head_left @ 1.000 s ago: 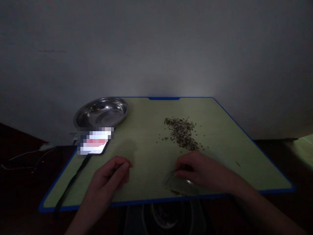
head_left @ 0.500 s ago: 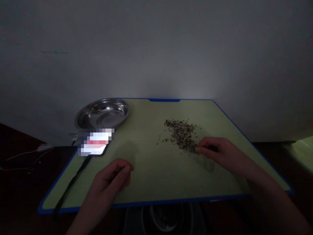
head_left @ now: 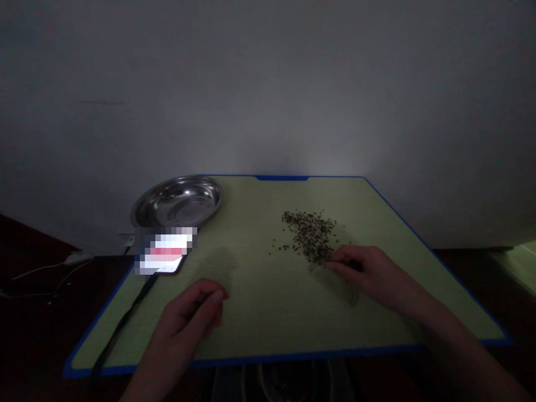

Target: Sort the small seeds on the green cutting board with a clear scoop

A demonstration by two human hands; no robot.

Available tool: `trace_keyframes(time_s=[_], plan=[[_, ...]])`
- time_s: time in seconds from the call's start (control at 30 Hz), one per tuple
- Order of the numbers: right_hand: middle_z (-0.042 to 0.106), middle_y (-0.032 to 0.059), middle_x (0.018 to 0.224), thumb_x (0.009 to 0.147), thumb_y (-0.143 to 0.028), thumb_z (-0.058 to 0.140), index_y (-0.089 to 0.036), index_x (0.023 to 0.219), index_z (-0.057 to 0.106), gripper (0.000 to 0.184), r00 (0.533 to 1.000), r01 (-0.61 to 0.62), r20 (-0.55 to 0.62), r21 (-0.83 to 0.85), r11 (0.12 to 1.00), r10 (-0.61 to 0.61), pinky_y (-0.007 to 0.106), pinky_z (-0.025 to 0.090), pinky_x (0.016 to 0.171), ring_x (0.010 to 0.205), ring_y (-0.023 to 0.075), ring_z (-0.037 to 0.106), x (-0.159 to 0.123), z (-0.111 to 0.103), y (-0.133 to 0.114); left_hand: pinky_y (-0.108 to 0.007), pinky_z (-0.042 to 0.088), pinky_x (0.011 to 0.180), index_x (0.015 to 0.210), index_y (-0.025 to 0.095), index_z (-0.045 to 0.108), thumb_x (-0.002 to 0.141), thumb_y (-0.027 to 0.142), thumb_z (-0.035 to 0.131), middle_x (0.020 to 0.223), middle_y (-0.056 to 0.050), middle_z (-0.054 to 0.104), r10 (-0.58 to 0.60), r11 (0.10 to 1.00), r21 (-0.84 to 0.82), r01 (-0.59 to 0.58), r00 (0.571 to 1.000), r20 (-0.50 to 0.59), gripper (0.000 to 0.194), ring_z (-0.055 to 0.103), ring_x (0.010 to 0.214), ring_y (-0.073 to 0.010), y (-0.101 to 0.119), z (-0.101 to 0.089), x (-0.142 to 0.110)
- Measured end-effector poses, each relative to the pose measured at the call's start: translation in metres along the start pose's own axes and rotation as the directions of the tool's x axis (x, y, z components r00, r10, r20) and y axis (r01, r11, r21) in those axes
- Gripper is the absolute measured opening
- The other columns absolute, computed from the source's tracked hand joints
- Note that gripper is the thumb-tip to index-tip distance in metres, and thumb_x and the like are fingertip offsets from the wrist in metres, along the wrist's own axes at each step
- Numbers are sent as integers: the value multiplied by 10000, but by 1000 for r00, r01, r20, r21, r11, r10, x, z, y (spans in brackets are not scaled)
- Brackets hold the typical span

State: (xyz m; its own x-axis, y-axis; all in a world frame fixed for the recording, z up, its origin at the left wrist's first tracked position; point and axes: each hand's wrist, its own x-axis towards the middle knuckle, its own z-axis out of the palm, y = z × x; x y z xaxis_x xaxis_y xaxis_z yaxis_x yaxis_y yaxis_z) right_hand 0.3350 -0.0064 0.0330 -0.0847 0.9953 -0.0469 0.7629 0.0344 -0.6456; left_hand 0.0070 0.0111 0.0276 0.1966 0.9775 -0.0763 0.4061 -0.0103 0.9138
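Observation:
Small dark seeds lie in a loose heap right of the middle of a pale green board with a blue rim. At the heap's near edge, my right hand is closed, thumb and fingers pinched on what looks like a clear container lying low on the board. The container is faint, and its shape is hard to make out. My left hand hovers over the board's front left with its fingers curled in and the thumb against them. Nothing shows in it.
A shiny steel basin stands at the back left. In front of it lies a lit phone, partly blurred out, with a dark strap running to the front edge. A grey wall rises behind the board.
My right hand has shifted slightly left, and the clear container has moved with it along the heap's near edge. The whole view has tipped a little; my left hand stays curled.

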Motion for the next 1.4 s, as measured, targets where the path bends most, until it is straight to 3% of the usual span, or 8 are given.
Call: trace_keyframes(time_s=[0.23,0.43,0.57,0.83,1.1,1.4], plan=[[588,6,615,881,-444,531,-221,700,619,301,998,-53,-36,19,998,54,300,373,545,577,162,525,-3,-4,16,-219,346,453,678,220,602,807,516,572,511,56,473,-12,1000,3,12,1000,-5,325,430,475,-118,2,2,1],[634,24,672,886,-369,532,-215,725,614,237,1000,-21,9,-55,998,22,307,373,576,615,172,553,14,10,-7,-221,347,468,729,220,608,831,490,565,528,57,488,-35,999,-18,35,999,29,291,440,490,-119,-3,1,0],[619,24,644,884,-360,539,-212,712,610,238,1000,21,-9,-98,995,-22,306,349,557,585,165,531,29,7,-23,-217,340,464,711,215,601,814,500,564,524,56,481,-41,998,-40,42,999,25,305,434,484,-116,-1,1,0],[636,26,669,901,-337,531,-200,750,634,228,996,67,-43,-248,966,-80,292,339,564,605,160,541,59,6,-28,-228,335,462,663,213,597,796,499,546,522,55,457,-21,999,-38,21,1000,6,319,420,483,-120,2,3,0],[651,16,671,892,-319,568,-202,751,650,200,990,137,6,-267,954,-141,280,331,551,596,151,547,69,10,-39,-233,327,462,652,209,584,794,480,527,524,58,441,0,999,-48,0,1000,7,311,398,485,-118,3,4,0],[700,50,769,867,-273,610,-185,769,684,151,977,207,12,-297,932,-213,278,387,617,675,155,584,124,15,-52,-228,317,465,681,203,583,807,489,519,529,63,435,11,997,-70,-10,1000,16,319,392,486,-113,-2,3,0]])
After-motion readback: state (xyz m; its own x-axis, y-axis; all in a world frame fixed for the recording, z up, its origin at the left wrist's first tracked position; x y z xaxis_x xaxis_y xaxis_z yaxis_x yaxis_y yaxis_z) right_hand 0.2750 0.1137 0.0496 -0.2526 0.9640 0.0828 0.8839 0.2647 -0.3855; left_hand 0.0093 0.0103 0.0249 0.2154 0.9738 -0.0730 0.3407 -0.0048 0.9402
